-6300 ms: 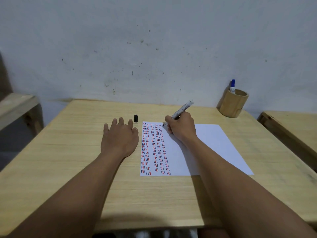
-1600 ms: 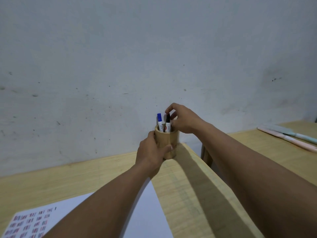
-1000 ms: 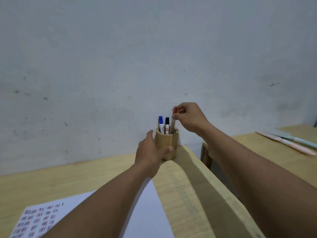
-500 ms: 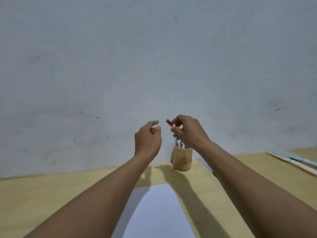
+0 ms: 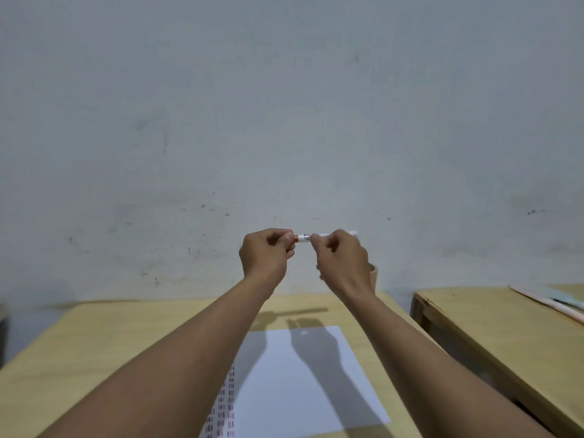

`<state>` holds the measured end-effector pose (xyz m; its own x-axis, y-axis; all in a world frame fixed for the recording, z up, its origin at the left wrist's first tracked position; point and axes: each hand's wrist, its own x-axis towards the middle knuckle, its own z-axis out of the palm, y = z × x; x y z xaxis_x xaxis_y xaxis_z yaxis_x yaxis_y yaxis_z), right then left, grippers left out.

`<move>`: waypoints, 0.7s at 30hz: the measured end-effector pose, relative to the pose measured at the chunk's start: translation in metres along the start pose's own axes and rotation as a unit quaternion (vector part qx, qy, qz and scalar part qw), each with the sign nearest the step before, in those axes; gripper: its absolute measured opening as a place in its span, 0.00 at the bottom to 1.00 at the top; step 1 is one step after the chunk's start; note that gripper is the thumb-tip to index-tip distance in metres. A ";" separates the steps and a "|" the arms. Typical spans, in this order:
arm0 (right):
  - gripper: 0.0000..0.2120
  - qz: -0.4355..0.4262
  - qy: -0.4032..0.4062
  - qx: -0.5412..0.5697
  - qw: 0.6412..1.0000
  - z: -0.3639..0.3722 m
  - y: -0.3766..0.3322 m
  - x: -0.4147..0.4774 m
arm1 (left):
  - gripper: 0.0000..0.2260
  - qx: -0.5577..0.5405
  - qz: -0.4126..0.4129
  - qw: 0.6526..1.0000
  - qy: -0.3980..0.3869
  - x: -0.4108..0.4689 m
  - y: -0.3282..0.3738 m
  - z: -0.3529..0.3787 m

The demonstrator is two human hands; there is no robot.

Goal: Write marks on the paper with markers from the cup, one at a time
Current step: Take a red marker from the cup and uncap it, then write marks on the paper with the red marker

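Observation:
A red-capped white marker lies level in the air in front of the wall, held between both hands. My left hand pinches its red cap end. My right hand grips the white barrel, whose far end pokes out to the right. The wooden cup is almost hidden behind my right hand; only its right edge shows. The white paper lies on the wooden table below my arms, with rows of small red and black marks along its left side.
A second wooden table stands to the right across a narrow gap, with pale flat items on its far right. A grey scuffed wall rises just behind both tables.
My right hand lifted the red-capped marker out of the cup. My left hand let go of the cup and took the marker's cap end. The view swung left, back over the paper.

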<state>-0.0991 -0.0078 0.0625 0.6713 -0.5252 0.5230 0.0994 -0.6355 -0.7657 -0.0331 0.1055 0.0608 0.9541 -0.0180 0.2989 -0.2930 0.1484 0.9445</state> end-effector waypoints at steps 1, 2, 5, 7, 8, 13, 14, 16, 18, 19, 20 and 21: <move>0.18 0.078 -0.032 0.080 0.993 0.004 -0.007 -0.005 | 0.04 -0.003 -0.001 1.000 -0.007 0.000 0.000 -0.005; 0.19 0.151 -0.062 0.170 0.972 0.008 -0.013 -0.008 | 0.04 -0.003 0.001 1.000 -0.019 0.000 0.000 -0.010; 0.11 0.282 -0.085 0.386 0.874 0.020 -0.026 -0.012 | 0.04 -0.003 0.003 0.999 -0.051 -0.002 0.001 -0.025; 0.08 0.300 -0.085 0.452 0.836 0.029 -0.030 -0.013 | 0.05 0.004 0.005 0.998 -0.067 -0.003 0.003 -0.037; 0.07 0.296 -0.090 0.464 0.830 0.034 -0.032 -0.014 | 0.06 0.011 0.007 0.997 -0.073 -0.002 0.005 -0.045; 0.07 0.265 -0.106 0.479 0.830 0.057 -0.042 -0.027 | 0.06 0.072 0.023 0.995 -0.065 0.002 0.006 -0.077; 0.07 0.260 -0.103 0.481 0.831 0.061 -0.042 -0.029 | 0.07 0.083 0.022 0.995 -0.057 0.002 0.005 -0.084; 0.06 0.254 -0.104 0.474 0.837 0.069 -0.042 -0.032 | 0.07 0.108 0.023 0.993 -0.045 0.004 0.002 -0.099; 0.05 0.253 -0.116 0.450 0.849 0.076 -0.038 -0.037 | 0.07 0.162 0.032 0.986 -0.034 0.006 -0.004 -0.117; 0.05 0.253 -0.123 0.437 0.854 0.079 -0.035 -0.039 | 0.06 0.200 0.037 0.979 -0.028 0.007 -0.008 -0.127; 0.05 0.254 -0.131 0.424 0.860 0.082 -0.033 -0.041 | 0.05 0.238 0.039 0.970 -0.024 0.007 -0.013 -0.137; 0.05 0.255 -0.138 0.411 0.865 0.085 -0.030 -0.044 | 0.05 0.274 0.038 0.961 -0.022 0.006 -0.018 -0.146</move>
<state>-0.0695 0.0821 0.0307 0.9201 -0.3913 0.0169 0.1508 0.3141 -0.9374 -0.0129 0.2476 0.0261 0.9286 -0.0718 0.3642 -0.3621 -0.3910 0.8462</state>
